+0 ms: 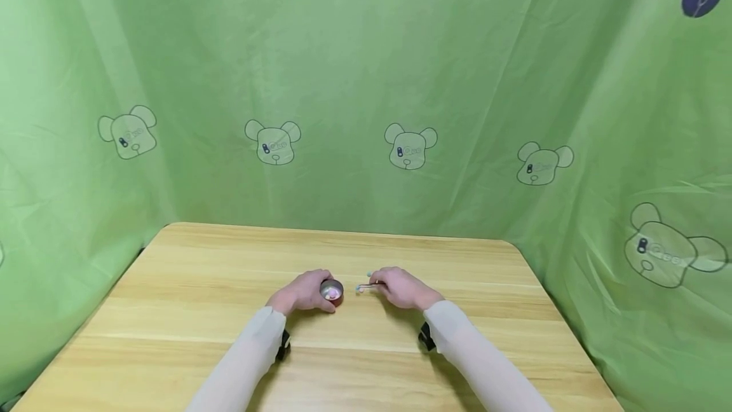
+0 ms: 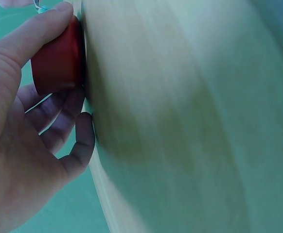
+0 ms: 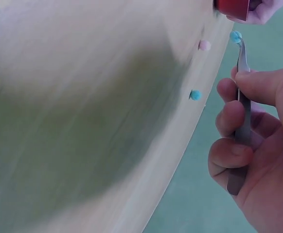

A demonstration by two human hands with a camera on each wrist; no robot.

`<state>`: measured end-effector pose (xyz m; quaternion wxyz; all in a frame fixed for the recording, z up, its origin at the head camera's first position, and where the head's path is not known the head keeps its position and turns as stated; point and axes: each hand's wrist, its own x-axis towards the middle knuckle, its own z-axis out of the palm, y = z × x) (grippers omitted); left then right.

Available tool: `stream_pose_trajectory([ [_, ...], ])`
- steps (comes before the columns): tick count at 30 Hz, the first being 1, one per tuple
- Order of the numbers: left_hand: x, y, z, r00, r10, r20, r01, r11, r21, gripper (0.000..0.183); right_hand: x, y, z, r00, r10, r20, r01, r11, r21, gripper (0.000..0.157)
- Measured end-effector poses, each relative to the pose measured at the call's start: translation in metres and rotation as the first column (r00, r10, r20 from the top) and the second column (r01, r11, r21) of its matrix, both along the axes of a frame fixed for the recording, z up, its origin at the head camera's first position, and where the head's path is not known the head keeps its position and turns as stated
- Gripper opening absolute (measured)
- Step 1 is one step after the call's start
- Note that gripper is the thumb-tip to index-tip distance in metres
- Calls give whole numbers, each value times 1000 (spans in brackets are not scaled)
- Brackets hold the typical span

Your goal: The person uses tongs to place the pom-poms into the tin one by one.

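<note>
My left hand [image 1: 307, 291] grips a small red cup [image 2: 59, 60] by its sides, thumb on one side and fingers curled round the other. Inside the cup, in the head view, lie pale pink and whitish bits. Tweezers [image 3: 243, 121] with a bent tip are held in my right hand [image 1: 402, 287], the thumb pressing them against the fingers. Between their tips is a small blue ball [image 3: 235, 37], a short way to the right of the cup. On the tabletop near the tweezers rest a pink ball [image 3: 204, 45] and another blue ball [image 3: 195, 95].
The wood-grain table [image 1: 189, 285] spreads out around both hands, with rounded far corners. A green curtain [image 1: 343, 196] printed with bear heads hangs behind it and along both sides. Dark bands [image 1: 427, 337] sit at both wrists.
</note>
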<state>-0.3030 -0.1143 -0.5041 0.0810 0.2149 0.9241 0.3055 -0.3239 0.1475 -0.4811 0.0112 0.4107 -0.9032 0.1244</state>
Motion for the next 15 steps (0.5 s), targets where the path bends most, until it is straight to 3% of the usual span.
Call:
stream_pose_trajectory([
  [15, -2, -1, -2, 1000, 0, -6, 0, 1000, -12, 50, 0, -6, 3, 1000, 5, 22, -5, 1000, 15, 12],
])
